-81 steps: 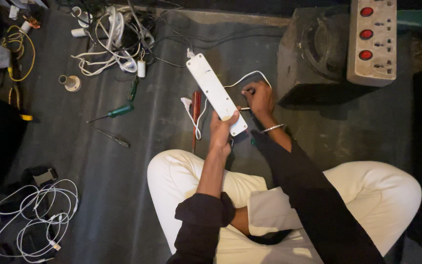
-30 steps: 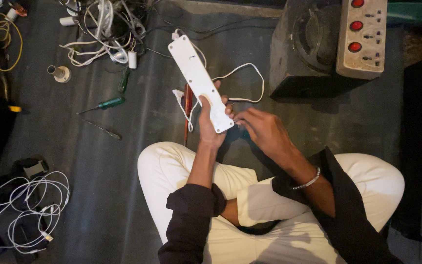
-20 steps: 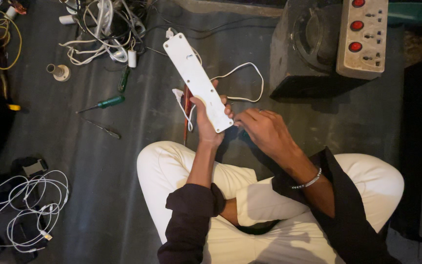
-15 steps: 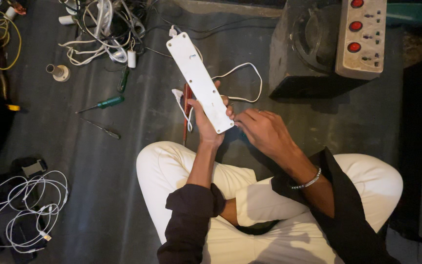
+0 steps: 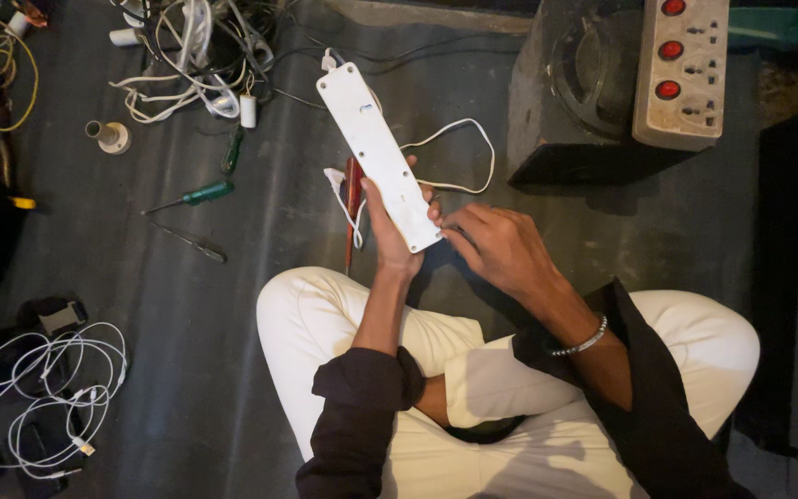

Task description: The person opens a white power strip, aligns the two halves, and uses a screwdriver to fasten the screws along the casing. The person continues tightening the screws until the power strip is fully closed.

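Left hand [image 5: 388, 233] is wrapped around the near end of one long white plastic power strip [image 5: 376, 152], its flat back facing up, tilted away over the dark grey floor [image 5: 260, 305]. Right hand [image 5: 501, 245] sits just beside it, fingertips pinched at the strip's near corner; whether they grip something small there, I cannot tell. One thin white cord [image 5: 459, 152] loops out behind the strip. Under the strip lies one red-handled screwdriver [image 5: 351, 199], touching the floor. Further left, two more slim tools: one green-handled screwdriver [image 5: 198, 196] and one thin dark probe-like tool [image 5: 194, 244]. Up top, a tangled heap of white and black cables [image 5: 198, 55], smooth and glossy. Far left, one small round bulb holder [image 5: 108, 137] and a yellow wire coil [image 5: 13, 74]. Bottom left, one loose bundle of thin white cable [image 5: 43, 388]. At top right, one dark boxy speaker [image 5: 584, 92] carries one grubby beige switchboard with three red round switches [image 5: 681, 69].
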